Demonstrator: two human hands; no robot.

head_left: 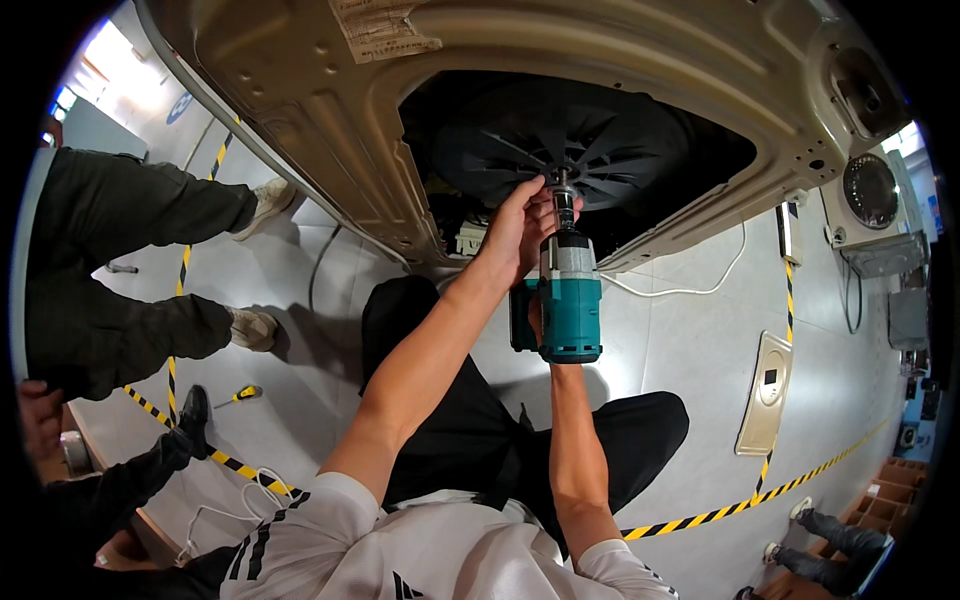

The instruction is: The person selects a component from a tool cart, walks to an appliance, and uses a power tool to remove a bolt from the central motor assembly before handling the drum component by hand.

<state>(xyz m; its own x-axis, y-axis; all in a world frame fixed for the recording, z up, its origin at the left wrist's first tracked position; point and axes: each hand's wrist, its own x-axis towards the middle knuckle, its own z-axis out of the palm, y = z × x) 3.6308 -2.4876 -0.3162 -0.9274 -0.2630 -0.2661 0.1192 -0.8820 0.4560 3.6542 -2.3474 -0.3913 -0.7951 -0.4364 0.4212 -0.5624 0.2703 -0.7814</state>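
Note:
An open metal appliance housing fills the upper view, with a black ribbed pulley wheel inside its large opening. My left hand is closed around the socket region at the nose of a teal-and-black impact driver, with the thumb beside the hub. The socket meets the centre of the wheel. My right hand grips the driver from behind and below, largely hidden by its body. The driver points straight into the wheel.
Co-workers' legs stand left, others lower right. A screwdriver lies among floor tape. A white cable runs right of the housing. A beige panel lies right; a washing machine stands behind it.

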